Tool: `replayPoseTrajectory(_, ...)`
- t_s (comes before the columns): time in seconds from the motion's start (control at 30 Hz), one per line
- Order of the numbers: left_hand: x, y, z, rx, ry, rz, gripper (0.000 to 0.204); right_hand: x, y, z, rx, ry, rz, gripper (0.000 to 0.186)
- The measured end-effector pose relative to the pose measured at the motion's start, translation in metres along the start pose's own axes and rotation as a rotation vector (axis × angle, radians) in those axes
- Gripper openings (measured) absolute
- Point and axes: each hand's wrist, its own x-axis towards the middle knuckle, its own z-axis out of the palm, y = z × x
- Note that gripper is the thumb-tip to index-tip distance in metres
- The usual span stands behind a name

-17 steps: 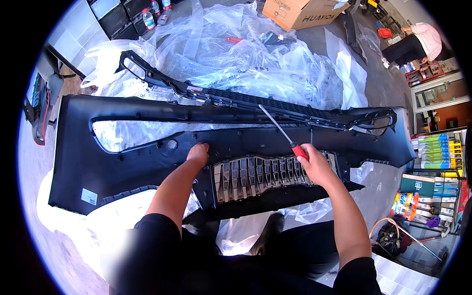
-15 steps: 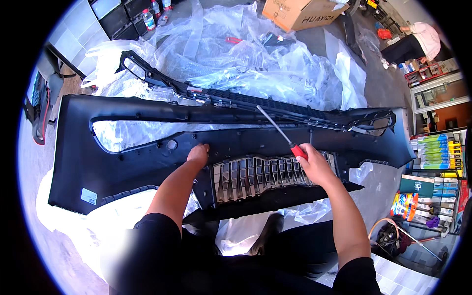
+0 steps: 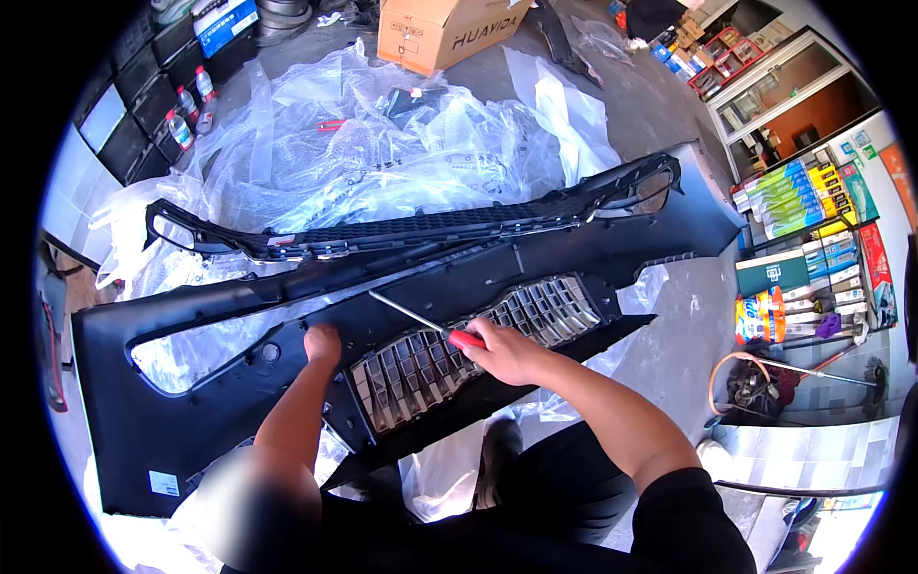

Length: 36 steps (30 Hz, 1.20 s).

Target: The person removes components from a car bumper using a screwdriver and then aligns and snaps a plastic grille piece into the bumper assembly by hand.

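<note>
A large black car bumper cover lies inner side up before me, with a long opening and a silver slatted grille set in it. My left hand is closed at the strip beside the opening, its fingertips mostly hidden. In my right hand is a screwdriver with a red handle. Its long shaft points left and away, with the tip over the opening's near edge, above and right of my left hand; contact cannot be made out. Along the far side of the cover rests a long black lower grille frame.
Crumpled clear plastic wrap spreads beyond the bumper, below a cardboard box. Bottles stand at far left. Right of the bumper are shelved packages and a hose. A dark-clothed person is partly visible at the back.
My view has turned, so the bumper now slants up to the right. My right hand has brought the screwdriver left, closer to my left hand. The left hand stays on the strip.
</note>
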Motion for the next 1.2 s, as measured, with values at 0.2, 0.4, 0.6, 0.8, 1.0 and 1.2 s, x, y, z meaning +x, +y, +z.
replayPoseTrajectory(0.2,-0.028,0.036,-0.053,-1.179,-0.165,-0.365,0.014,0.039,0.000,0.018,0.077,0.136,-0.090,0.046)
replayPoseTrajectory(0.4,-0.059,0.044,-0.086,-1.682,-0.369,-0.334,0.020,0.069,-0.027,0.005,0.167,0.192,-0.167,0.037)
replayPoseTrajectory(0.6,-0.073,0.056,-0.122,-1.961,-0.342,-0.377,0.019,0.069,-0.040,-0.007,0.211,0.183,-0.234,0.035)
replayPoseTrajectory(0.8,-0.068,0.062,-0.119,-2.042,-0.326,-0.380,0.019,0.064,-0.028,-0.019,0.237,0.184,-0.254,0.035)
replayPoseTrajectory(1.0,-0.067,0.081,-0.109,-1.996,-0.337,-0.386,0.020,0.056,-0.024,-0.027,0.215,0.208,-0.248,0.034)
replayPoseTrajectory(1.2,-0.064,0.083,-0.097,-2.013,-0.320,-0.439,0.020,0.052,-0.028,-0.021,0.038,0.300,-0.399,0.031)
